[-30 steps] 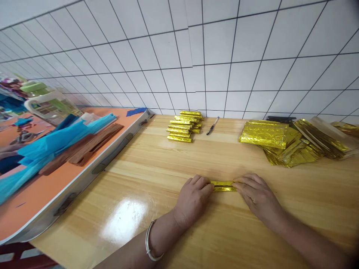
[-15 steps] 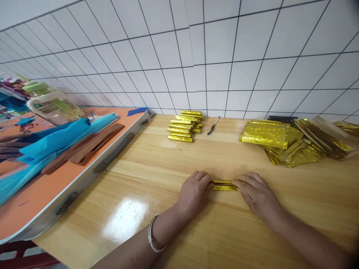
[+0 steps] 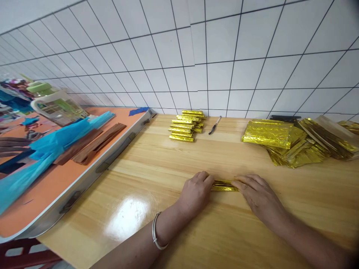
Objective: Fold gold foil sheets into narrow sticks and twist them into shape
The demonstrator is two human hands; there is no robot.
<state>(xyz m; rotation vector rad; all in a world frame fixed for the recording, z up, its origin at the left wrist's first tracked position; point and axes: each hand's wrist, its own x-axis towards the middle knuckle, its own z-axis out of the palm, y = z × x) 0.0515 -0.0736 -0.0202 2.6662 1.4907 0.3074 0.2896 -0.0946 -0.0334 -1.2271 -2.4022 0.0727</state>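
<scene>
A narrow strip of folded gold foil paper [image 3: 225, 188] lies on the wooden table between my two hands. My left hand [image 3: 197, 192], with a silver bangle on its wrist, has its fingers closed on the strip's left end. At the right end, the fingers of my right hand [image 3: 255, 194] grip the same strip. A dark crease runs lengthwise along the foil. Its ends are hidden under my fingers. Beyond my hands, several gold foil rolls [image 3: 181, 130] are stacked near the wall.
A pen [image 3: 215, 125] lies right of the rolls. Flat gold foil sheets [image 3: 266, 133] are piled at the back right. On the left, an orange-topped table [image 3: 112, 149] holds blue crepe paper [image 3: 61, 138], brown strips [image 3: 98, 145] and a clear plastic container [image 3: 60, 108].
My hands stay on the foil strip with little movement. At the left, the blue paper has shifted and changed shape on the orange table. The view has moved slightly.
</scene>
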